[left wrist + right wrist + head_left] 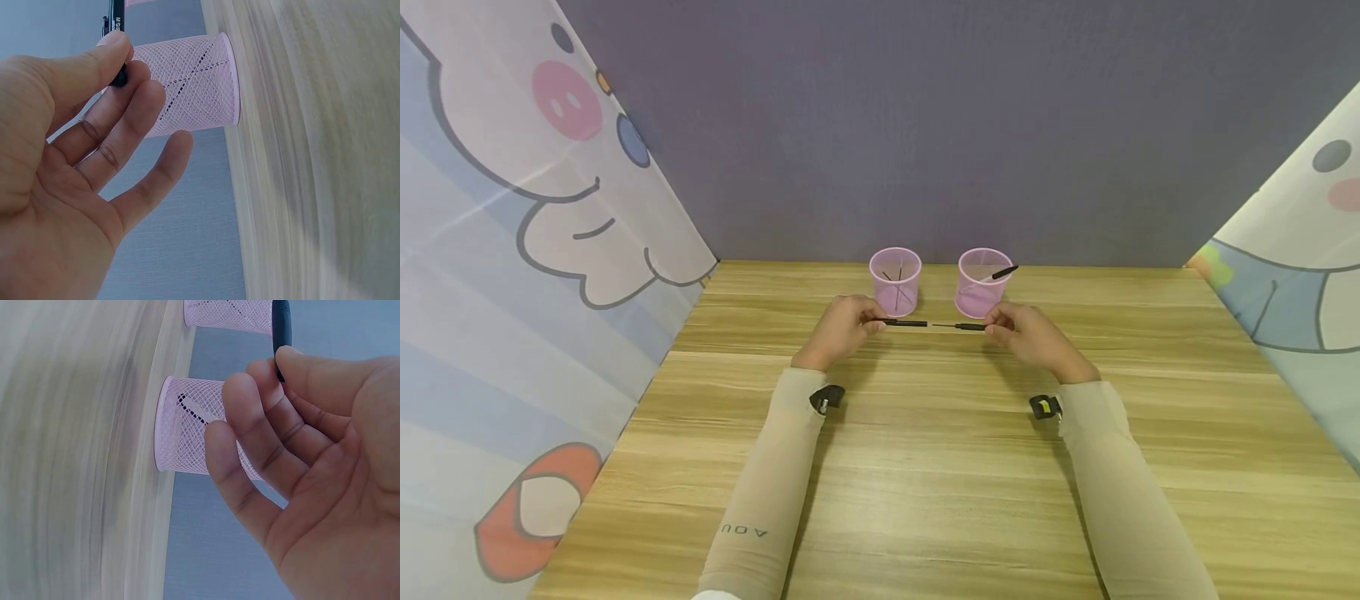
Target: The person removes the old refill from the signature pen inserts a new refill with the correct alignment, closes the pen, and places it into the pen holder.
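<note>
My left hand (841,329) pinches a black pen barrel (907,322) between thumb and fingertips; its clip and white lettering show in the left wrist view. From the other side, my right hand (1026,333) pinches a black pen grip section (972,327), with a thin refill (943,325) sticking out toward the barrel. A small gap separates the refill's end from the barrel, and the two lie roughly in line. Behind the left hand stands a pink mesh cup (895,260) with several thin dark sticks inside. Behind the right hand is another pink mesh cup (985,260).
A black-and-white pen piece (1003,272) leans in the right cup, its dark end over the rim. Both cups stand on the wooden table (925,467) close to a grey back panel (910,133). Cartoon-printed sheets (512,250) hang at both sides.
</note>
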`<state>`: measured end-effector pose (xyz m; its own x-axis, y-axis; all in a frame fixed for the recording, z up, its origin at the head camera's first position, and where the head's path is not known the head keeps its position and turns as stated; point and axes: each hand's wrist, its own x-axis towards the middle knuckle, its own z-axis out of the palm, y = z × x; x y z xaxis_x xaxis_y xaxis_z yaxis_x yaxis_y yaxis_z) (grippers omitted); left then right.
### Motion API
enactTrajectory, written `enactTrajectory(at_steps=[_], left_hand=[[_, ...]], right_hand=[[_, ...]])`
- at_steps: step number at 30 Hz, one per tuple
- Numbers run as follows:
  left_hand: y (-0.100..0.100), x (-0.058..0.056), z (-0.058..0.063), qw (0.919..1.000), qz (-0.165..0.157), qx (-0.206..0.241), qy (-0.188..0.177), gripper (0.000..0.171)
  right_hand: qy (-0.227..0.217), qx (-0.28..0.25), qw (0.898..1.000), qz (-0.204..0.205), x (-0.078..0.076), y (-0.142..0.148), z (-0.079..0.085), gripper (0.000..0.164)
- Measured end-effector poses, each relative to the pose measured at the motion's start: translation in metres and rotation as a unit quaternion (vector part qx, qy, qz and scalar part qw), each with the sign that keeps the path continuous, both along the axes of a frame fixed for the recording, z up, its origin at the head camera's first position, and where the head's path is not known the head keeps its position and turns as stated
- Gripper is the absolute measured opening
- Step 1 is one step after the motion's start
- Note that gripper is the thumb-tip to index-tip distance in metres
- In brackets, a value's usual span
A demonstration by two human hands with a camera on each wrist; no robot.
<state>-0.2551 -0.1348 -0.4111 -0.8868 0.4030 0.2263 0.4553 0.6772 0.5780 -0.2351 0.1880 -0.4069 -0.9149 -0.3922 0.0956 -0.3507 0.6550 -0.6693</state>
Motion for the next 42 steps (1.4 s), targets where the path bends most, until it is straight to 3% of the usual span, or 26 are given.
enactTrajectory(at_steps=[42], left_hand=[[-0.0055, -0.0026, 0.0002, 1.0000, 0.006, 0.003, -0.003, 0.007]], right_hand=[[0.003, 0.012, 1.000, -0.007, -0.0016, 0.0043, 0.0006, 0.011]])
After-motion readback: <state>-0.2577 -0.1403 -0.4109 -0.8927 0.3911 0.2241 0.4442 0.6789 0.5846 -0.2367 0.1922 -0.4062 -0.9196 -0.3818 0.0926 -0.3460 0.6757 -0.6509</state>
